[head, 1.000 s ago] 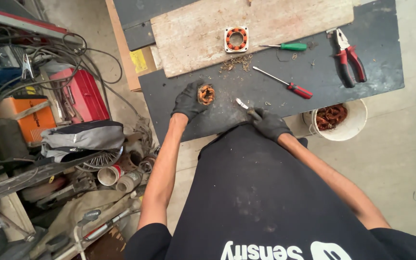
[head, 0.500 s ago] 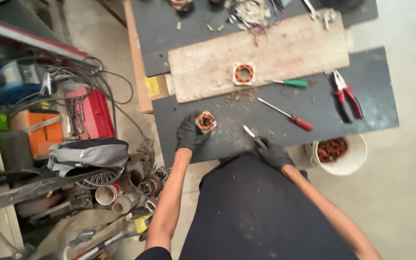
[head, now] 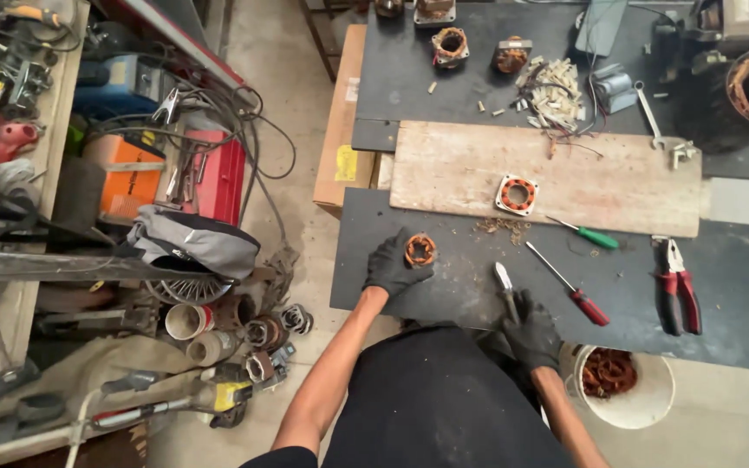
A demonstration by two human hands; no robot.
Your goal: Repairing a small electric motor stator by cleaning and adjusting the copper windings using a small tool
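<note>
While the gloved left hand [head: 394, 265] grips one copper-wound coil [head: 420, 250], the right hand [head: 530, 330] clasps one cutter [head: 505, 284]. Two screwdrivers [head: 568, 283] lie beside open table [head: 478, 286], near its front edge.

Dusty concrete floor [head: 292, 78] (cluttered shelves [head: 10, 173])

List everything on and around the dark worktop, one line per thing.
small stator: one, copper-wound, in left hand on dark worktop
wooden board: one, pale, across worktop
square stator: one, white and orange, on board
screwdrivers: two, green handle, red handle, on worktop
pliers: one, red-handled, worktop right
bucket: one, white, copper wire inside, on floor
left hand: black glove, grips small stator
right hand: black glove, holds cutting pliers
</note>
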